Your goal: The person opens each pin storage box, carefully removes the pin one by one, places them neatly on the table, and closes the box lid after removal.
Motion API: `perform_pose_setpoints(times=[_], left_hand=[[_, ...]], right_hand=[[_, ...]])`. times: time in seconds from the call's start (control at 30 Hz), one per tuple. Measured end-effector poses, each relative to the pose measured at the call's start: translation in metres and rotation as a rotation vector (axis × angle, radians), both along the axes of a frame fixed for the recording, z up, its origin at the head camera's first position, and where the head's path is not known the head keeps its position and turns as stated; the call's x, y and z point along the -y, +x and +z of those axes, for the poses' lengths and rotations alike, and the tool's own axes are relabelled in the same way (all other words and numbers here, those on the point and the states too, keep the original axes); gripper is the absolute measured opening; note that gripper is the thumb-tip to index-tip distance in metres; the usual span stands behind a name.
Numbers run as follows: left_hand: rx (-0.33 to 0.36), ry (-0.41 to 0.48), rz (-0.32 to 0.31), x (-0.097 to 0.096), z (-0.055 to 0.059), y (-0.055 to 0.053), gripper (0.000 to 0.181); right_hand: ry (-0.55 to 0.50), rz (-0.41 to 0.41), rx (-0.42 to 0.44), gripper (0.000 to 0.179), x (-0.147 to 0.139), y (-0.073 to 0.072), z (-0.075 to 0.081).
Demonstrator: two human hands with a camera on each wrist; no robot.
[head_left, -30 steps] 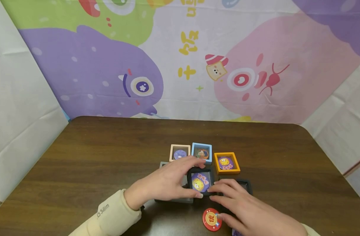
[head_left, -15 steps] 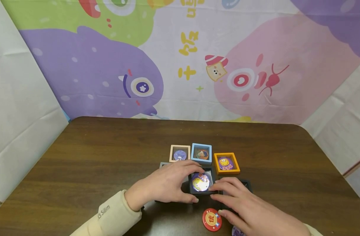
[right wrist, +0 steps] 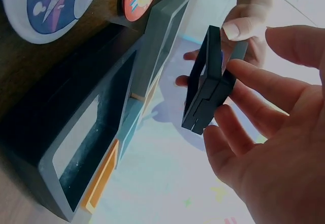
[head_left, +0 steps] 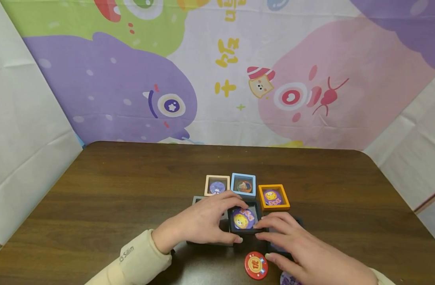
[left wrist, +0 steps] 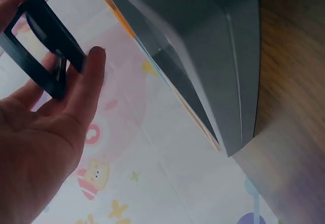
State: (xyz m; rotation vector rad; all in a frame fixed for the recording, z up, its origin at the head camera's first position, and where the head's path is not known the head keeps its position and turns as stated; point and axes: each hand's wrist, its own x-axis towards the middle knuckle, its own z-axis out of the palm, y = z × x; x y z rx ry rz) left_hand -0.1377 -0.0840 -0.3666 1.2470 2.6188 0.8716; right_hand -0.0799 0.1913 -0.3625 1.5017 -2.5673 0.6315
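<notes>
Both hands hold a small black square display frame (head_left: 246, 230), and a round purple badge (head_left: 241, 220) with a yellow bear shows inside it. My left hand (head_left: 199, 222) grips the frame's left side, index finger at the far edge and thumb low at the near corner. At the near right corner, my right hand (head_left: 302, 249) pinches the edge between its fingers, its thumb standing off. The right wrist view shows the frame's two black halves (right wrist: 205, 94) slightly apart, with the left hand (right wrist: 249, 18) beyond. In the left wrist view a gap also runs between the halves (left wrist: 30, 64).
A larger grey frame (head_left: 198, 199) lies under the left hand, another black frame (right wrist: 66, 82) under the right. Beige (head_left: 217, 176), blue (head_left: 244, 175) and orange (head_left: 286, 196) frames stand behind. A red badge (head_left: 256, 265) and a purple patterned badge (head_left: 288, 278) lie in front.
The held frame has tilted slightly and shifted a little right; glare on its badge came and went. The right thumb has drawn back from over the red badge.
</notes>
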Motion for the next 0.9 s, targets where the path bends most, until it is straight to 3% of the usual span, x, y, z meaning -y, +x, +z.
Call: perform_pose_setpoints(times=[0.13, 0.27, 0.37, 0.43, 0.57, 0.73, 0.9], left_hand=[[0.038, 0.054, 0.027, -0.001, 0.001, 0.000, 0.056], [0.056, 0.089, 0.048, -0.002, 0.002, 0.001, 0.055], [0.060, 0.122, 0.026, -0.004, 0.003, 0.004, 0.054], [0.054, 0.133, 0.009, -0.006, 0.005, 0.007, 0.054], [0.021, 0.139, 0.002, -0.010, 0.008, 0.013, 0.053], [0.006, 0.160, 0.007, -0.010, 0.010, 0.017, 0.056], [0.143, 0.262, 0.000, -0.008, 0.011, 0.014, 0.066]], right_hand=[[-0.049, -0.013, -0.031, 0.033, 0.001, -0.001, 0.000], [-0.167, -0.041, -0.052, 0.028, 0.004, -0.004, 0.001], [-0.202, -0.121, -0.006, 0.036, 0.004, -0.003, 0.004], [-0.161, -0.205, 0.029, 0.047, 0.004, -0.001, 0.005], [-0.119, -0.272, 0.018, 0.060, 0.004, 0.000, 0.004], [-0.188, -0.240, -0.056, 0.051, 0.005, -0.005, 0.000], [-0.298, -0.196, -0.068, 0.035, 0.002, -0.010, -0.002]])
